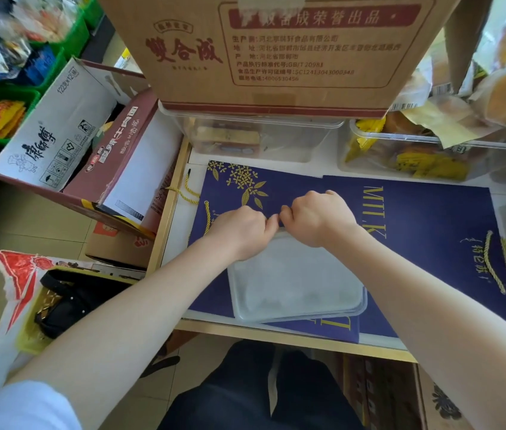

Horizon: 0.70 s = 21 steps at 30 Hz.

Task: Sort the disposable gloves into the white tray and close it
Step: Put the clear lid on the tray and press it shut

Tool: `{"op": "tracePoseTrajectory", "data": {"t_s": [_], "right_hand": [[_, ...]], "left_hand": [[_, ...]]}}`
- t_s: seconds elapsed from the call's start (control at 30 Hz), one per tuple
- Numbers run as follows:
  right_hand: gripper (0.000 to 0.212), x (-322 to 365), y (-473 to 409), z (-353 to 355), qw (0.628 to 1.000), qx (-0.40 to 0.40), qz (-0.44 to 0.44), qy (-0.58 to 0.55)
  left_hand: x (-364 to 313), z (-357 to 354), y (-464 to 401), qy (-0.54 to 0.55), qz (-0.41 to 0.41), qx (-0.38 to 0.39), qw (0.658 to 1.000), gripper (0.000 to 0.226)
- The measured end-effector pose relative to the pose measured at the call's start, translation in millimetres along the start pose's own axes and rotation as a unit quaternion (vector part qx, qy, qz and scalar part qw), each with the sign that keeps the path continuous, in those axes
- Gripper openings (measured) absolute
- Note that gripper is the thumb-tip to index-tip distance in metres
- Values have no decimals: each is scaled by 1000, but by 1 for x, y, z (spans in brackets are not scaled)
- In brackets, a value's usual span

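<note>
A large brown cardboard box (276,51) filled the top centre of the frame, resting on clear plastic tubs (254,141) of packaged food. Below it, two dark blue gift bags (425,231) with gold print lay flat on the white counter (180,218), covering the middle of the picture.

On the bags, at lower centre, sat the white tray (295,283), a shallow frosted container with its lid lying over it. Pale crumpled contents, probably the disposable gloves, showed dimly through the lid; nothing more could be made out.

Both bare forearms reached in from the bottom corners. The left hand (239,231) and right hand (316,218) met knuckle to knuckle at the tray's far edge, just above centre, fingers curled tightly and seemingly pinching the rim there. Whether they gripped lid, tray or both could not be told.

The step looked like sealing the lid. Doing it well would likely mean pressing firmly at that far edge, then working outward along the rim toward each corner, checking no glove was trapped.
</note>
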State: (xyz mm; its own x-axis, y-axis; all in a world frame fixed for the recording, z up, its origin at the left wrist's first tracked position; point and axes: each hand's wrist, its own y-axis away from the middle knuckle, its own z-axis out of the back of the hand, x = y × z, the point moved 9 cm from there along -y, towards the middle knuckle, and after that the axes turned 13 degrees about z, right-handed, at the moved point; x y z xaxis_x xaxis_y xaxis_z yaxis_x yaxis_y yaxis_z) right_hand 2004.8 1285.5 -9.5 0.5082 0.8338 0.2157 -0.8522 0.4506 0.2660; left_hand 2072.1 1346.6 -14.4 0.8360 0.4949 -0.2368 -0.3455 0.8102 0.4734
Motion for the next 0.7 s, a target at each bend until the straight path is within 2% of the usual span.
{"op": "tracePoseTrajectory", "data": {"t_s": [0.13,0.2,0.23,0.27,0.33,0.4,0.47,0.53,0.6,0.67,0.7], "right_hand": [[53,-7,14,19,996,-86,-12,25],[48,-31,33,31,985,-158,-62,-30],[47,-48,44,31,972,-182,-107,-99],[50,-64,54,21,949,-178,-161,-204],[60,-75,66,-9,862,-140,-250,-418],[62,-68,72,-22,806,-125,-286,-503],[68,-60,71,-20,778,-144,-279,-544],[68,-59,70,-12,788,-171,-264,-530],[62,-57,72,2,820,-205,-248,-473],[56,-57,74,6,820,-222,-254,-463],[56,-60,76,6,810,-227,-268,-469]], "left_hand": [[-3,13,0,24,-12,-48,998,53],[9,17,-2,49,14,-55,997,55],[15,20,-3,61,27,-60,996,55],[21,22,-3,72,36,-66,995,56],[26,27,-3,90,43,-75,992,58],[28,29,-2,109,42,-77,990,59],[30,30,-2,121,41,-76,989,60],[30,31,-2,112,34,-83,990,61],[32,35,0,110,27,-103,988,62],[37,44,5,152,26,-154,976,60],[41,49,9,206,31,-186,960,53]]}}
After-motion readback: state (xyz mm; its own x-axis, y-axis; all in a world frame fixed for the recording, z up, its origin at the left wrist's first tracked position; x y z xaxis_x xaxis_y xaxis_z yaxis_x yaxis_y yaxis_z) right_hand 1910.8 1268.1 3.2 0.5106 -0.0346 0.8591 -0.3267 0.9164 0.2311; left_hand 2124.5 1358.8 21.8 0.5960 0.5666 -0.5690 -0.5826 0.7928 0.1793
